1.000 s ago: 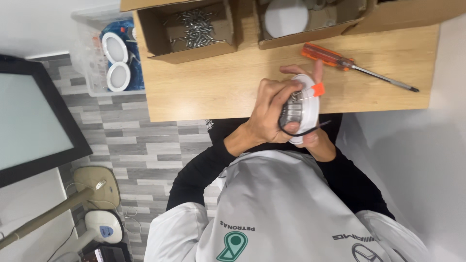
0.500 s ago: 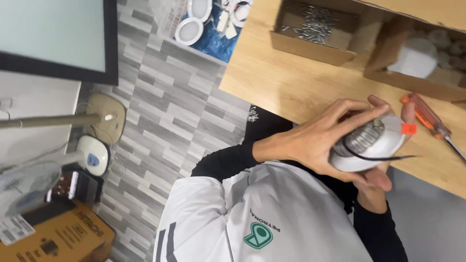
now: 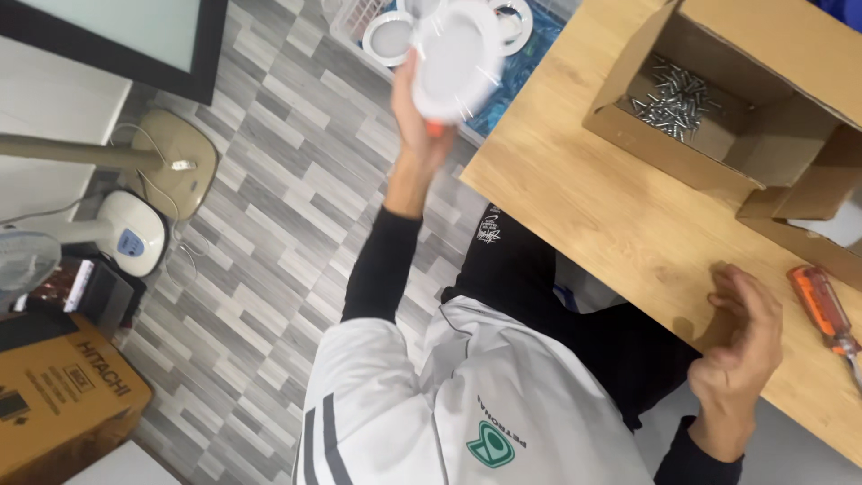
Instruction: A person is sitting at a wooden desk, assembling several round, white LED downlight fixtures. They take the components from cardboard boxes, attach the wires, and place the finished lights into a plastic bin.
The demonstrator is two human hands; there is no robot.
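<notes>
Left hand [image 3: 415, 126] is gripping the white round lamp fixture [image 3: 456, 56] at 11 o'clock above the bin [image 3: 359, 27] of similar fixtures, right hand [image 3: 738, 346] hanging unclenched by the orange screwdriver [image 3: 822, 310] (4 o'clock); a thin edge hold is risking a drop; earlier both hands cradled it at the wooden table [image 3: 593, 207].

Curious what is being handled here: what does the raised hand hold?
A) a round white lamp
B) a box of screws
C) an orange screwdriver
A: the left hand grips the round white lamp, while the screwdriver lies on the table by the open right hand.
</notes>
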